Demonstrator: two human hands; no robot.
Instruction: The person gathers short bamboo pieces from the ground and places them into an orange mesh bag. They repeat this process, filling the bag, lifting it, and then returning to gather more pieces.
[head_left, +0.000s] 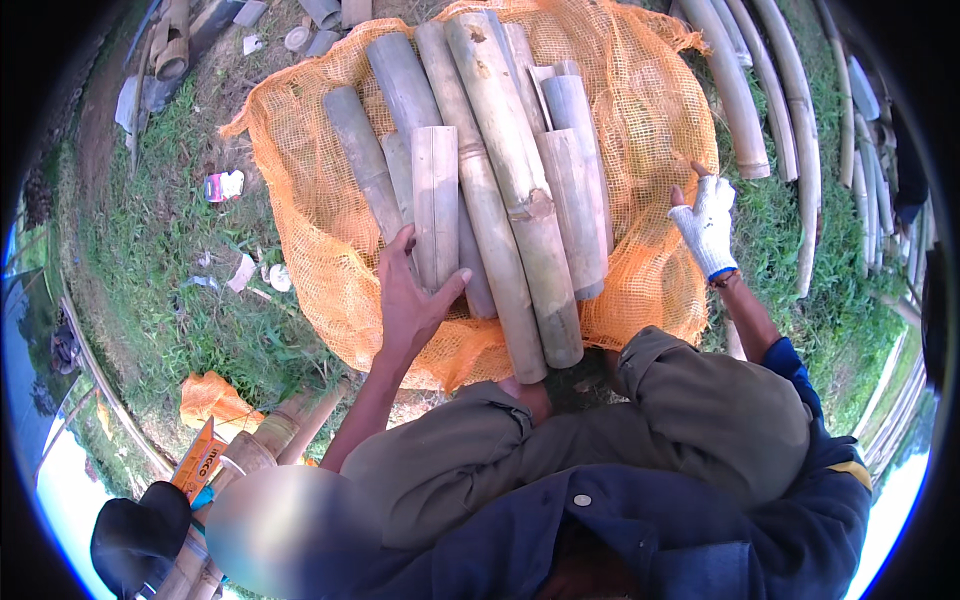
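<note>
Several bamboo pieces (500,190) of differing length lie side by side on an orange mesh sack (640,110) spread over the ground. My bare left hand (418,292) grips the near end of a short split bamboo piece (436,200), thumb on its right side and fingers on its left. On the right, my right hand (706,222) wears a white fingerless glove; its thumb and a finger are apart at the sack's right edge. No bamboo is in that hand. Its other fingers do not show clearly.
Long bamboo poles (790,120) lie on the grass to the right. Litter, including a pink and white packet (223,186), is scattered at left. An orange-handled tool (198,460) rests by bamboo at lower left, near a black cap-like object (140,535). My bent knees (700,410) border the sack's near side.
</note>
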